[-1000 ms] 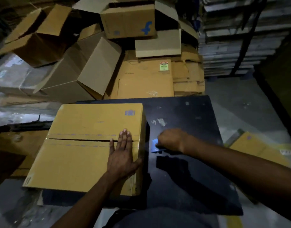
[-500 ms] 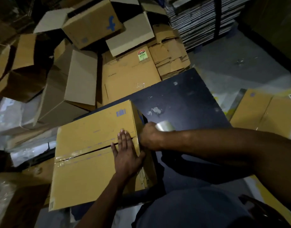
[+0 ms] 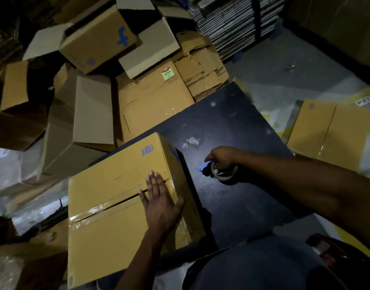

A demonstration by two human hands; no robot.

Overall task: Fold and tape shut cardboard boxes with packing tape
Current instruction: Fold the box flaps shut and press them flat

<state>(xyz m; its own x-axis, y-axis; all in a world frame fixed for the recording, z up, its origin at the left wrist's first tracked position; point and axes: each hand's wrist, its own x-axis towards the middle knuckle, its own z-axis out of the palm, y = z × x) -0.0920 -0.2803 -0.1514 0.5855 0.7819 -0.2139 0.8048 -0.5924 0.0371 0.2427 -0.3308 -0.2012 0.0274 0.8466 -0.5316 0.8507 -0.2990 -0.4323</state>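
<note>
A closed yellow-brown cardboard box [image 3: 115, 206] lies on the left part of a dark table [image 3: 232, 201]. Clear tape covers the left stretch of its top seam; the right stretch shows a dark gap. My left hand [image 3: 160, 203] lies flat on the box top, fingers straight across the seam near the right edge. My right hand [image 3: 224, 156] grips a roll of clear packing tape [image 3: 225, 174] with a blue cutter piece [image 3: 203, 165], low over the table to the right of the box and apart from it.
Open and flattened cardboard boxes [image 3: 96, 45] are heaped behind and left of the table. A taped box [image 3: 330, 132] sits on the floor at the right. Stacked flat sheets [image 3: 232, 24] stand at the back. Plastic wrap lies at the far left.
My right hand, which was at the box's right edge with the tape roll, has moved away to the right, over the table. The left hand stays flat on the box. The camera tilted.
</note>
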